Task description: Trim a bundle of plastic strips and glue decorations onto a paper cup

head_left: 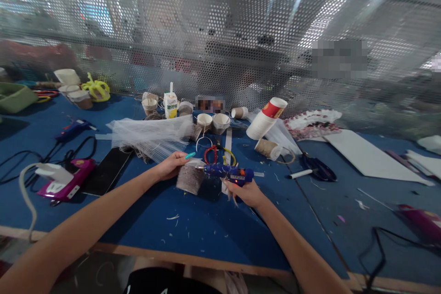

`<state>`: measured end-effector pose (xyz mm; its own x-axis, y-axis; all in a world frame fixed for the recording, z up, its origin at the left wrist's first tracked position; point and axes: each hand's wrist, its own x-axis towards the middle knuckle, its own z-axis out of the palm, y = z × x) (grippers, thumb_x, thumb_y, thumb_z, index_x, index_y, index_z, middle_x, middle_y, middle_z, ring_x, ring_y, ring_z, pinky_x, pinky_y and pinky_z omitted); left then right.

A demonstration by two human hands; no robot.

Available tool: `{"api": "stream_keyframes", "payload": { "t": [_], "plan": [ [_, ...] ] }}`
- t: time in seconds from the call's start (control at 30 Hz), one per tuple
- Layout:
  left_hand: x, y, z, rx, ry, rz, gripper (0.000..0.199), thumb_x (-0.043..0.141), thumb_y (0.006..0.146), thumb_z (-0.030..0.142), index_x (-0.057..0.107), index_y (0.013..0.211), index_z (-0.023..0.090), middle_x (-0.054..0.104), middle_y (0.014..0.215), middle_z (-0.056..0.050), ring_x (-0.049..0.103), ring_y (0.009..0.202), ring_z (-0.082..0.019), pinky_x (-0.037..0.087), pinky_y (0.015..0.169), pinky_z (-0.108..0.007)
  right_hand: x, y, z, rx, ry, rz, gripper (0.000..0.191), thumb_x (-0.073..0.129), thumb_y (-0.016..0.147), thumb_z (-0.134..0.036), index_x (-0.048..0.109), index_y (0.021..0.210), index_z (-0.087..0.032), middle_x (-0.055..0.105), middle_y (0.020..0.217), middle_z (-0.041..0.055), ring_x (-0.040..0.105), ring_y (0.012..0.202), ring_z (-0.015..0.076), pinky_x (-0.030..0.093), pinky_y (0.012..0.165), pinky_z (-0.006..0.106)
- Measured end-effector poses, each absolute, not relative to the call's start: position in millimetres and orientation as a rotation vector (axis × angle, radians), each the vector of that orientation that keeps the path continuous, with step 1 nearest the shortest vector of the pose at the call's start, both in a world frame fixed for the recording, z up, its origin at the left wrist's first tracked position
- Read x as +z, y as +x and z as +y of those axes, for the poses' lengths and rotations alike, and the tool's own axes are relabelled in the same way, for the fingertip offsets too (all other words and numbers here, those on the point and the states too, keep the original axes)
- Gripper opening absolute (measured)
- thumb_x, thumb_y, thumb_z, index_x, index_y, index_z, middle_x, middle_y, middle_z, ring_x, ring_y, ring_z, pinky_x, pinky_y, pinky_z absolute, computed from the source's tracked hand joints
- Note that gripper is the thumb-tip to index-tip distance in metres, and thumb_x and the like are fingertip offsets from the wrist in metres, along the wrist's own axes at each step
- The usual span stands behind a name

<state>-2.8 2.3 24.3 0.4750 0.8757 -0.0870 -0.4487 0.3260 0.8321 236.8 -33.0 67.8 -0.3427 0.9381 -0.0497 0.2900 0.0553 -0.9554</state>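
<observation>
My left hand (pixel 173 164) is closed at the upper left rim of a twine-wrapped paper cup (pixel 190 180), its thumb with a teal nail lying over the top. The cup stands slightly tilted above the blue tabletop. My right hand (pixel 246 191) grips a blue hot glue gun (pixel 230 173) from below, with a clear glue stick (pixel 259 174) poking out of its back. The gun's nozzle points left and lies by the cup's upper right edge; whether it touches cannot be made out. Just behind are red-and-yellow-handled scissors (pixel 211 154) and a pale ring (pixel 204 144).
Clear glue sticks (pixel 144 133) lie in a pile behind my left hand. Several wrapped cups (pixel 220 121), a drink carton (pixel 171 104) and a leaning cup stack (pixel 263 121) stand farther back. Dark scissors (pixel 319 167) are at right; a purple power strip (pixel 67 179) with cables is at left.
</observation>
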Motion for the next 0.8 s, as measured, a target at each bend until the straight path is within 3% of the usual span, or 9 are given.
{"api": "stream_keyframes", "payload": {
  "t": [0.27,0.53,0.8],
  "plan": [
    [26.0,-3.1,1.7,0.938,0.831,0.589,0.039,0.084,0.046,0.04,0.066,0.058,0.008,0.063,0.052,-0.004,0.054,0.048,-0.011,0.039,0.051,-0.022,70.9,238.4,-32.8,1.312,-1.278,-1.732,0.033,0.067,0.06,-0.046,0.052,0.051,-0.018,0.05,0.04,-0.0016,0.044,0.032,0.009,0.04,0.032,0.021],
    [26.2,-3.2,0.5,0.946,0.816,0.585,0.037,0.083,0.048,0.039,0.064,0.055,0.009,0.061,0.052,-0.003,0.053,0.046,-0.01,0.037,0.05,-0.022,68.3,242.8,-31.3,1.272,-1.24,-1.78,0.033,0.067,0.063,-0.045,0.051,0.05,-0.019,0.049,0.041,-0.0016,0.049,0.037,0.0109,0.044,0.039,0.023],
    [24.0,-5.1,2.8,0.954,0.811,0.594,0.04,0.085,0.045,0.04,0.062,0.054,0.008,0.058,0.048,-0.002,0.05,0.045,-0.009,0.036,0.049,-0.021,69.7,243.2,-31.2,1.229,-1.259,-1.779,0.038,0.065,0.064,-0.046,0.046,0.044,-0.019,0.045,0.035,-0.0021,0.043,0.032,0.0095,0.04,0.035,0.023]
  ]
}}
